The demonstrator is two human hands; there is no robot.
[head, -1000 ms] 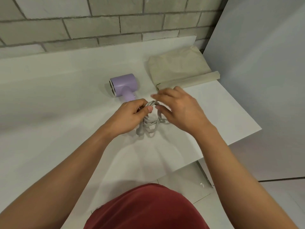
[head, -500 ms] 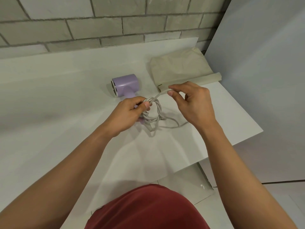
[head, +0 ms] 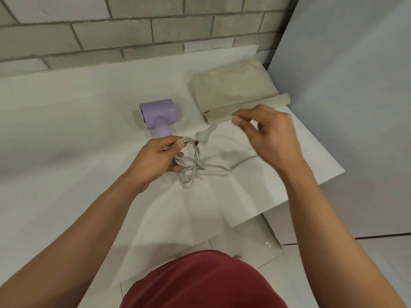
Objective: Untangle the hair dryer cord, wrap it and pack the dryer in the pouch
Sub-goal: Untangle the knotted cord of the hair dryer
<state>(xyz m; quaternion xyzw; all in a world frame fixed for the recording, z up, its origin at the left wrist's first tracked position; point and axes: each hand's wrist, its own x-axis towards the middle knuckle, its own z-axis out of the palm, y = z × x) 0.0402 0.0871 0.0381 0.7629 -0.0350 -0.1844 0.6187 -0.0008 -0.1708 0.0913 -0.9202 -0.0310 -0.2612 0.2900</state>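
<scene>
A lilac plastic hair dryer (head: 159,113) lies on the white tabletop (head: 66,130). Its handle runs down under the left hand (head: 155,160). That hand is curled round a bundle of pale grey cord loops (head: 193,162), which spill from the right side of the grip. A blurred rounded grey plug (head: 202,137) hangs just beside the bundle. One slack strand trails right across the tabletop. The right hand (head: 270,135) is raised, thumb and forefinger pinching the cord just behind the plug, which lies down-left of the pinch. The remaining fingers are loosely spread. A flat beige fabric pouch (head: 233,92) lies beyond the right hand.
</scene>
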